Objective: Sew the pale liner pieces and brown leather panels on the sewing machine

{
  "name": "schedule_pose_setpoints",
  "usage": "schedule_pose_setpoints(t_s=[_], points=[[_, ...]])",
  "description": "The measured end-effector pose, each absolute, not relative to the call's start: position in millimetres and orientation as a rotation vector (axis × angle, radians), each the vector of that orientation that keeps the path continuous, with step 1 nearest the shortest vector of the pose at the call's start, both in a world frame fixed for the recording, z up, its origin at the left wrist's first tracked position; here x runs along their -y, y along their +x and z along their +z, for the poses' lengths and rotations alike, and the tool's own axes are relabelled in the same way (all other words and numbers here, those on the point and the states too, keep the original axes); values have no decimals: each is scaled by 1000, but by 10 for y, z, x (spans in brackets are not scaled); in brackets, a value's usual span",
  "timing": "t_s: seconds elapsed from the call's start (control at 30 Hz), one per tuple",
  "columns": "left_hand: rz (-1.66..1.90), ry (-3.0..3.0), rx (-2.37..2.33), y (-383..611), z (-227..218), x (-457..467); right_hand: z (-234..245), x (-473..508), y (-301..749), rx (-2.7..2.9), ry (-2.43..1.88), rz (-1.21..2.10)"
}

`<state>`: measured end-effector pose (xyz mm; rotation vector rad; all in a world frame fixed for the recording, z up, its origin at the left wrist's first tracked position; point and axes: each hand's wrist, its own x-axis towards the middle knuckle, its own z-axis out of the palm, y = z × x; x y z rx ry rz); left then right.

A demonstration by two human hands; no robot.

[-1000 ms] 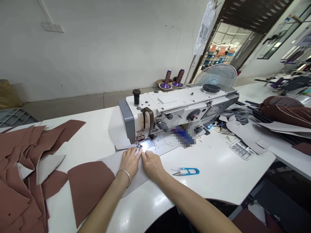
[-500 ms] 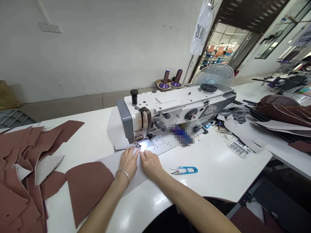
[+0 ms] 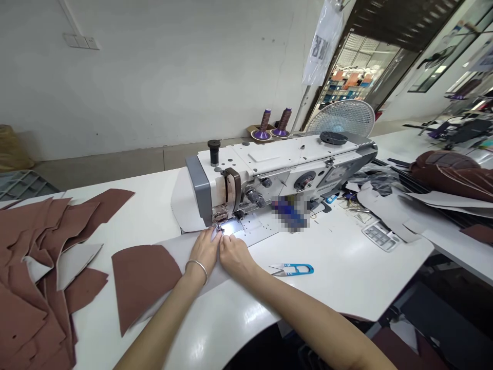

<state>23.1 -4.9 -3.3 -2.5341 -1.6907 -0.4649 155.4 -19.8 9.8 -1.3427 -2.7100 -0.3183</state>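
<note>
A fabric panel lies in front of the sewing machine (image 3: 269,164), with its pale grey side (image 3: 175,245) up under my hands and a brown section (image 3: 148,280) to the left. My left hand (image 3: 204,252), a silver bangle at its wrist, presses the panel, its thumb and fingers closed on the edge by the lit presser foot (image 3: 219,227). Close beside it, my right hand (image 3: 234,254) has its fingers curled and pinching the same edge. The fingertips partly hide the needle area. Blue thread snips (image 3: 298,269) lie right of my right hand.
Brown fabric pieces (image 3: 34,288) are heaped at the left. Two thread cones (image 3: 284,122) and a fan (image 3: 341,118) stand behind the machine. Scraps (image 3: 381,205) and a grey-white tray (image 3: 379,236) lie right. The white table's front edge curves near my body.
The fabric panel has shifted slightly right and away from me, its brown section turning a little. Both hands remain near the presser foot, with my right fingers curled more tightly.
</note>
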Motion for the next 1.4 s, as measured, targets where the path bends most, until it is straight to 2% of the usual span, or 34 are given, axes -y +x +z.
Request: schedule_pose_setpoints(t_s=[0.67, 1.07, 1.4], points=[[-583, -2489, 1673, 227, -170, 44, 76, 162, 1558, 2717, -1363, -274], [-358, -2371, 1499, 286, -165, 111, 62, 109, 1555, 2685, -1382, -261], [-397, -2384, 1497, 263, -164, 36, 103, 50, 1542, 2667, -1442, -172]])
